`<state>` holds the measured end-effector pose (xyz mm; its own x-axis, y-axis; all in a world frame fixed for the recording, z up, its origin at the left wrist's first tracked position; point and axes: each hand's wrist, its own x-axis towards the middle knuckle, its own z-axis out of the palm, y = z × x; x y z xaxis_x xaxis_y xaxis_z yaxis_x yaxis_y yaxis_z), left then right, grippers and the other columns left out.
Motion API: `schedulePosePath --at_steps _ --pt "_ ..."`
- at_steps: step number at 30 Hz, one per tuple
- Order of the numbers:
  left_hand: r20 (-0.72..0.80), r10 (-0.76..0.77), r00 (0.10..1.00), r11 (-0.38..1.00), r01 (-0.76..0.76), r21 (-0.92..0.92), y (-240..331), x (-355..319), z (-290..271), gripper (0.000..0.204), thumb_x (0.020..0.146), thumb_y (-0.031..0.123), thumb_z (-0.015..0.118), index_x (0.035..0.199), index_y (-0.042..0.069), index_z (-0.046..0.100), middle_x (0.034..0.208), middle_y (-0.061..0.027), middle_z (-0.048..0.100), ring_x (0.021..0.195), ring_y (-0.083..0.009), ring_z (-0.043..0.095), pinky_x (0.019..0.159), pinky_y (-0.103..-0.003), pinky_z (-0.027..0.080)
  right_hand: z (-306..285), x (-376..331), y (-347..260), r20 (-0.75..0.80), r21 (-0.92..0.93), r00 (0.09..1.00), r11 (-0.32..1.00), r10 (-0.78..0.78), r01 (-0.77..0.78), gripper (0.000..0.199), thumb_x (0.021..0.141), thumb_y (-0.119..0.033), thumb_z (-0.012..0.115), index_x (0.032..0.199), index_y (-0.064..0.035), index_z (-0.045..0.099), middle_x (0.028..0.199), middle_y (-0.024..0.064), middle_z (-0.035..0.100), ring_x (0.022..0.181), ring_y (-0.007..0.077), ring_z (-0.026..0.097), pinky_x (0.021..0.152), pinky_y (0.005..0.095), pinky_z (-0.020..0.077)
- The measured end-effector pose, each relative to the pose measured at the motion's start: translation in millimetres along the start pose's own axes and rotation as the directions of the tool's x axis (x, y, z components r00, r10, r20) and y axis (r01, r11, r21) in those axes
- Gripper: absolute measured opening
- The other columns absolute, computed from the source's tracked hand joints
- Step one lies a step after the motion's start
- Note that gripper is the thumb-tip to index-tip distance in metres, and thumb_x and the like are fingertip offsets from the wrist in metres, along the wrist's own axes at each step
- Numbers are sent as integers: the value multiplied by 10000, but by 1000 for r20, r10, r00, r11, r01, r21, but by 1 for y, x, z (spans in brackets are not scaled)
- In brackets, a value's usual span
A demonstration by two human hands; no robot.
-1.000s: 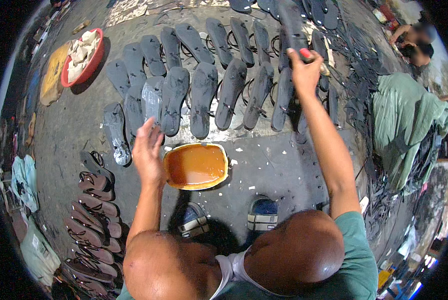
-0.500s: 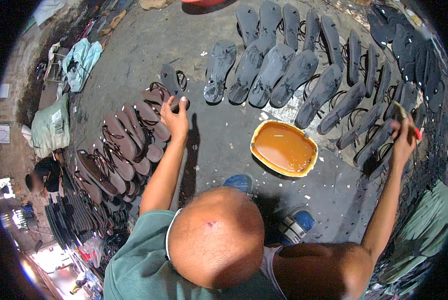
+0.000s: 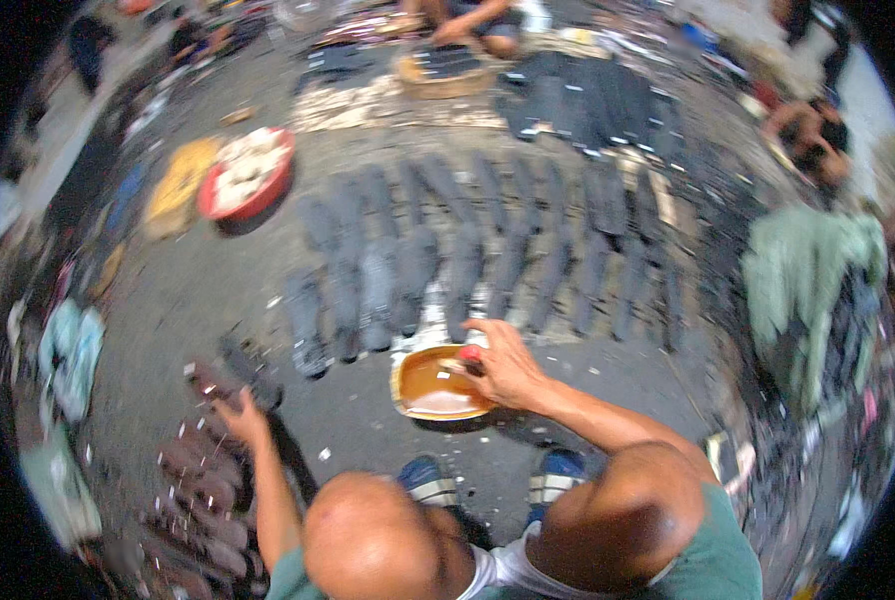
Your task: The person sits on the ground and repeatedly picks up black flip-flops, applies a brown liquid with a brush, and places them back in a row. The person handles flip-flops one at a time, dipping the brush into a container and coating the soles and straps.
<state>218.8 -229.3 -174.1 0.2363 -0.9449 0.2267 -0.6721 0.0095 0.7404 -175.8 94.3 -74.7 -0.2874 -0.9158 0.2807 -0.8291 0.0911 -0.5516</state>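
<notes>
My right hand (image 3: 513, 372) is closed round a brush with a red part (image 3: 471, 354). The brush's pale end points down into a yellow-rimmed basin (image 3: 396, 385) of orange-brown liquid. On the left, my left hand (image 3: 246, 418) has thumb and fingers apart, right beside a brown sandal (image 3: 211, 383); blur hides whether they touch. Below it lie more brown sandals (image 3: 193, 460) in overlapping rows. A single dark sandal (image 3: 253, 372) is just beyond that hand. Past the basin, dark grey sandals (image 3: 378, 290) lie side by side in rows.
A red tub (image 3: 286, 172) of whitish pieces sits at the far left, next to a yellow slab (image 3: 180, 185). Dark soles (image 3: 578, 100) are spread farther back. Another person's hand (image 3: 458, 28) is over a round container (image 3: 446, 78). Green cloth (image 3: 808, 270) hangs at right.
My right hand has swung from the far-right sandals to the basin with the brush. My left hand stays by the brown sandals. The view has shifted, bringing the far floor into sight.
</notes>
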Motion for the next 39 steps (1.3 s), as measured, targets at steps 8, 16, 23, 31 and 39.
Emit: schedulePosePath --at_steps 8,16,23,31,39 --pt "571 311 760 937 -347 -47 52 -200 -37 678 959 317 654 1471 -41 389 1495 -233 424 1364 -322 425 1152 -392 288 -23 -41 2 179 -90 984 996 16 0 310 794 -163 657 1059 -7 623 952 195 646 877 384 646 759 497 520" --pt "650 204 733 964 -264 -5 82 -203 -22 637 963 275 653 1471 -21 407 1455 -203 477 1315 -301 468 1128 -382 320 -35 -59 -7 119 -196 993 981 11 13 192 808 -140 610 958 -21 605 881 161 611 844 362 651 733 466 534" --pt "451 275 849 894 -54 -444 40 -128 -18 578 964 198 650 1457 -15 438 1371 -146 557 1216 -247 528 1065 -352 388 -28 -59 4 183 -193 983 981 5 31 298 717 -88 645 1012 -51 619 944 145 608 935 345 630 785 460 529" --pt "736 182 652 461 605 -649 279 -141 -17 647 959 576 544 1308 30 541 1119 -83 676 935 -162 659 801 -292 528 -62 -64 -12 462 -174 837 956 292 -237 388 821 -220 668 1170 -51 672 1066 190 676 1089 361 625 988 469 453" --pt "721 517 462 290 697 -655 380 -199 21 690 931 625 548 1321 56 531 1157 -90 657 980 -166 659 829 -299 548 -134 -20 -42 -227 800 830 583 510 -140 335 950 -246 678 1131 36 687 1034 74 715 925 132 635 843 309 496"
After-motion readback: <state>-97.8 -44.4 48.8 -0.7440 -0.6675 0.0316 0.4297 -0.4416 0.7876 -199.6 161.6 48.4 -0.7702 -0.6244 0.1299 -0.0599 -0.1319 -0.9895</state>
